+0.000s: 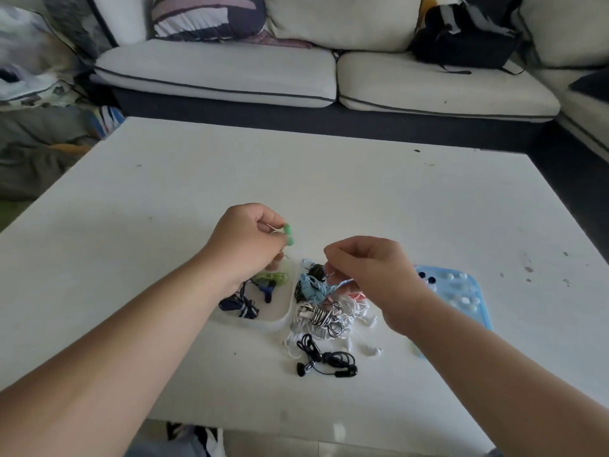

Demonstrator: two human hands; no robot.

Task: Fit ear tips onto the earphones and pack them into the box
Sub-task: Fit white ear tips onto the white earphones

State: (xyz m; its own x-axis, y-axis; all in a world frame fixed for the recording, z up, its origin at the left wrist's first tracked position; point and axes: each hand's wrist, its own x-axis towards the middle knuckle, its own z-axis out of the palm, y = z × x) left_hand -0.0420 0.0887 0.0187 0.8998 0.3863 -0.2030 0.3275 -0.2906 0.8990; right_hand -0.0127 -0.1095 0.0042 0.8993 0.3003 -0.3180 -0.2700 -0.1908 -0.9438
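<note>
Two bare forearms reach in from the bottom edge over a white tabletop (pixel 362 199). The left hand (pixel 247 245) is held above the far end of a shallow white plastic box (pixel 283 319), and its curled fingers grip a pair of pale green earbuds (pixel 288 234) that stick out past the thumb. The hand hides the box's far rim. Inside the box lie a bundled set of dark blue earphones (pixel 239 306) and a coil of light green cord (pixel 275 278).

The right hand (pixel 372 275) hovers just right of the box. Its thumb and forefinger pinch a thin light blue cord (pixel 313 286) at the top of a tangled pile of white, black and striped earphones (pixel 324 316), which touches the box's right wall. One set of black earphones (pixel 326 359) lies at the near edge of the pile.

The right wrist covers the left side of a light blue plastic tray (pixel 474 291) dotted with small white ear tips (pixel 461 301).

Beyond the tabletop stands a cream sofa with dark piping (pixel 230 70), carrying a striped cushion (pixel 207 14) and a black backpack (pixel 461 41).
</note>
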